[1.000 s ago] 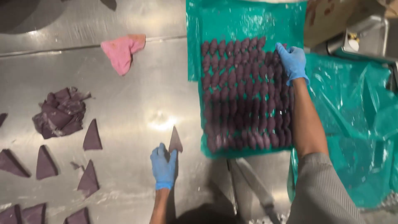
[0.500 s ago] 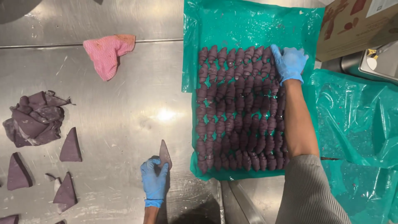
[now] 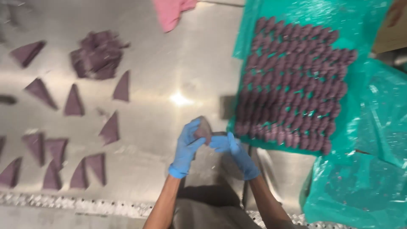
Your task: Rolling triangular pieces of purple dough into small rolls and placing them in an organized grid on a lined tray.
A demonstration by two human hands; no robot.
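Dough piece (image 3: pixel 204 128), purple, was gripped between the gloved left hand (image 3: pixel 187 147) and right hand (image 3: pixel 234 149) above the steel table (image 3: pixel 169 76). Cut triangles (image 3: pixel 111 129) lay at nine o'clock; filled tray (image 3: pixel 296 80) at one o'clock.

Both hands meeting at near-centre of the steel table (image 3: pixel 169 76): left hand (image 3: pixel 186 148) & right hand (image 3: pixel 235 152) side by side, sharing one dough piece (image 3: pixel 203 128) btwn them. Cut dough triangles (image 3: pixel 74 101) lying spread to the left, w/ a scrap heap (image 3: pixel 98 54) behind them. Tray of rolled pieces (image 3: pixel 296 80) sitting right of hands on a plastic sheet (image 3: pixel 364 169). Cloth (image 3: pixel 171 12) lying at far edge.
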